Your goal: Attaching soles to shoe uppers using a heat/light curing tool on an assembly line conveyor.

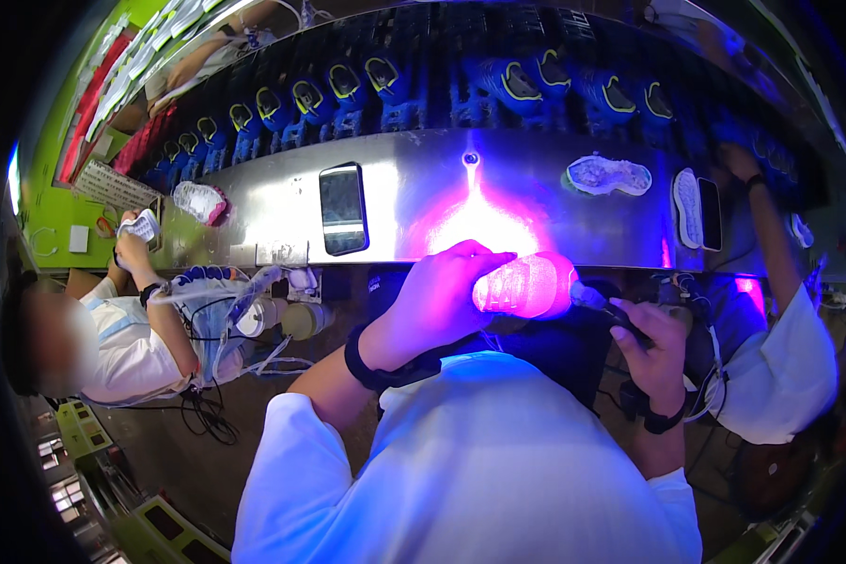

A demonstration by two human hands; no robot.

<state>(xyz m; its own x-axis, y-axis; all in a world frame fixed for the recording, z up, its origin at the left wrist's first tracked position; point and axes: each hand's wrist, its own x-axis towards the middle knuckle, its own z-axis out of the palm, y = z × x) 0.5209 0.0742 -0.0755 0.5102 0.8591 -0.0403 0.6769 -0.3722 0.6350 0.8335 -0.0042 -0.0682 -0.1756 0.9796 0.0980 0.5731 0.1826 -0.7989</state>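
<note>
My left hand [439, 293] is closed around one end of a shoe [524, 287], holding it over the near edge of the metal bench. Pink-violet light washes out the shoe's colour, and laces or ridges show faintly on its top. From the right, my right hand [656, 346] grips the dark handle of a brush [587, 296]. The brush head touches or nearly touches the shoe's right end; I cannot tell which. Dark bands circle both my wrists. Beyond the shoe, a small lamp [472, 160] casts a bright glow on the bench.
A phone [344, 209] lies on the metal bench [395, 160]. Shoe soles [607, 176] rest to the right, beside a second phone [711, 214]; another sole [200, 202] is at left. Dark shoes [345, 83] line a rack behind. Co-workers sit on both sides; the left one's hand [133, 246] holds a sole.
</note>
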